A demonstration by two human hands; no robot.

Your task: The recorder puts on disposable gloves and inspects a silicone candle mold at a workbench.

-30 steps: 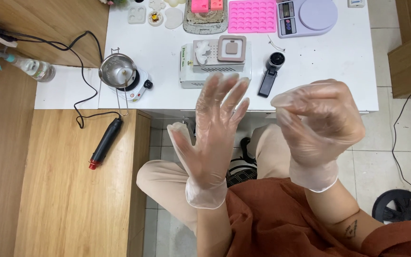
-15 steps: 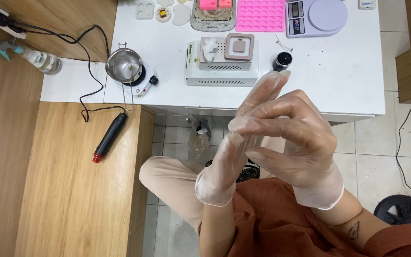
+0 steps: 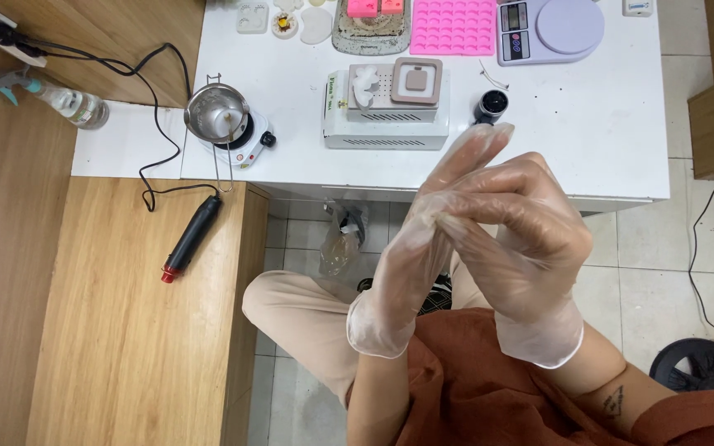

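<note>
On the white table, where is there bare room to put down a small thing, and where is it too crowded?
The white table is bare on its right front part, right of the small black jar and below the digital scale. A smaller patch lies between the metal pot and the white box. The back edge, with the pink mould, is crowded.

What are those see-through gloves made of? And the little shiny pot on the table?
The gloves look like thin clear plastic: skin shows through and they wrinkle at the wrists. The left hand and right hand both wear them. The pot looks like polished metal, probably steel, since it is silvery and shiny.
</note>
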